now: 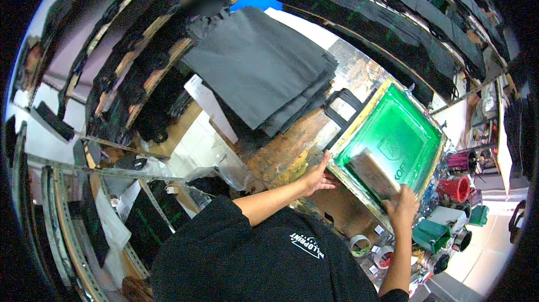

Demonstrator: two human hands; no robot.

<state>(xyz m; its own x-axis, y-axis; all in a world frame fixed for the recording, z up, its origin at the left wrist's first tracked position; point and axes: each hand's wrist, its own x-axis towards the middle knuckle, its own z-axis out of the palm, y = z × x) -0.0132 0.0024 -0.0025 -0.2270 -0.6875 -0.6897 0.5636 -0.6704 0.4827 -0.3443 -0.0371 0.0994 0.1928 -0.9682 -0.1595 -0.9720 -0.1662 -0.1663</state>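
Observation:
A screen-printing frame (368,108) with green mesh lies at an angle on the worktable, right of centre. My right hand (401,207) is closed around the near end of a squeegee (370,174), a wide flat bar resting across the lower left part of the mesh. At the frame's near left corner is my left hand (319,178), its fingers spread and its thumb up along the edge. The hand seems to touch the frame. A black strap handle (342,111) sticks out from beneath the frame's left side; whatever it belongs to is hidden.
Left of the frame lies a stack of black fabric sheets or bags (264,66) on the paint-stained table (281,159). Tape rolls (359,245), a red container (453,188) and a green container (431,236) crowd the right side. Racks with black items (382,32) stand behind.

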